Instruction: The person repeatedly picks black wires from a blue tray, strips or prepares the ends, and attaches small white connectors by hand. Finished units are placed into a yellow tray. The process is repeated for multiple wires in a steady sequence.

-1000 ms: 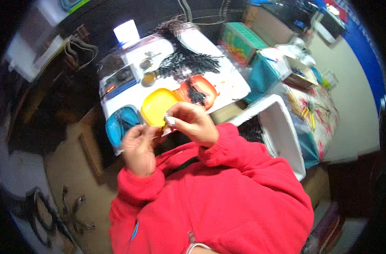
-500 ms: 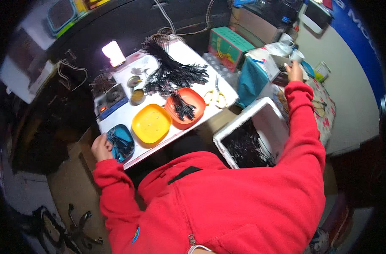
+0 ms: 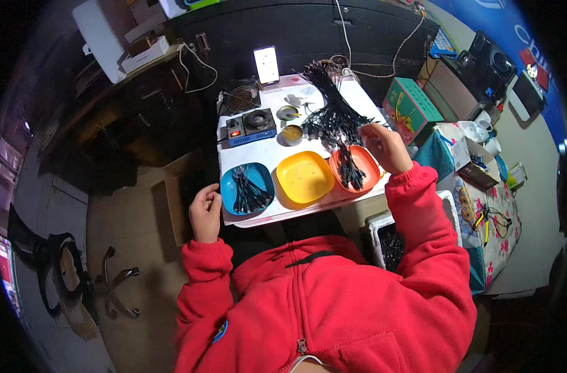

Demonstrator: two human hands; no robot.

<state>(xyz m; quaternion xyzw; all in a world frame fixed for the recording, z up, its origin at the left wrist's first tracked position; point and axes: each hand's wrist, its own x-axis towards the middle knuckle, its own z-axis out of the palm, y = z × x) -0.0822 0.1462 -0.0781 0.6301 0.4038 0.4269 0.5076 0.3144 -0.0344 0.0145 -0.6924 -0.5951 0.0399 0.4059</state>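
My left hand (image 3: 205, 212) is at the table's front left edge, its fingers loosely bent beside the rim of a blue bowl (image 3: 229, 200). No object shows in it. In that bowl lies a bundle of short black cables (image 3: 251, 191). My right hand (image 3: 388, 149) is above the right side of the table, beside an orange bowl (image 3: 369, 173). Its fingers are curled together, and whatever they may hold is too small to make out. Black cables (image 3: 350, 171) lie in the orange bowl. Between the two stands a yellow bowl (image 3: 305, 177) with tiny bits in it.
Behind the bowls are a small heater unit with a red light (image 3: 252, 126), a tin of yellowish paste (image 3: 292, 133), a heap of black cables (image 3: 336, 109) and a lit phone (image 3: 266, 65). A foam box (image 3: 376, 227) with cables stands right; beyond it, a cluttered flowered table (image 3: 491, 230).
My right hand has come back from the side table at the right to above the work table. My left hand stays by the blue bowl. The view has swung, shifting the scene rightward.
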